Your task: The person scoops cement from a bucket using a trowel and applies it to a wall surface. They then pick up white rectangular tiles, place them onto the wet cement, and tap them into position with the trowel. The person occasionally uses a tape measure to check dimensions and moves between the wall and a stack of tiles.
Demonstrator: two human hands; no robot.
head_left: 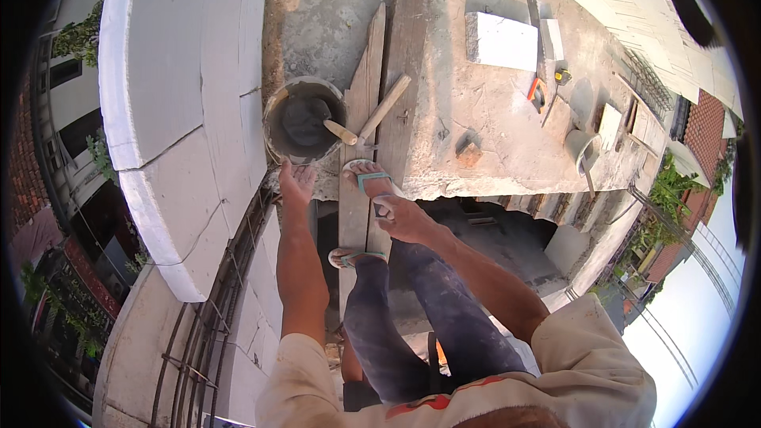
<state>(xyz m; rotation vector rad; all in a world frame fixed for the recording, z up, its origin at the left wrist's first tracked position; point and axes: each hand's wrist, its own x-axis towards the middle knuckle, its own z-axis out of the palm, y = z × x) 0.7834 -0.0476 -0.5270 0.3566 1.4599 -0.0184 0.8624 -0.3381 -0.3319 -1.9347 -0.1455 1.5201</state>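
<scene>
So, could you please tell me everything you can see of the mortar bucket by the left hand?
The bucket is round, grey and crusted with dried mortar, standing upright on the concrete slab beside the white block wall. It holds dark wet mortar, with a wooden tool handle sticking out over its rim. The left hand, fingers spread, is at its near rim; contact is unclear.

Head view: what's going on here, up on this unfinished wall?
A person stands on wooden planks laid across a gap in a concrete slab. The left hand reaches, open, to the rim of a round grey bucket of wet mortar with a wooden-handled tool in it. The right hand hangs empty above the knee. White blocks form the wall at left.
</scene>
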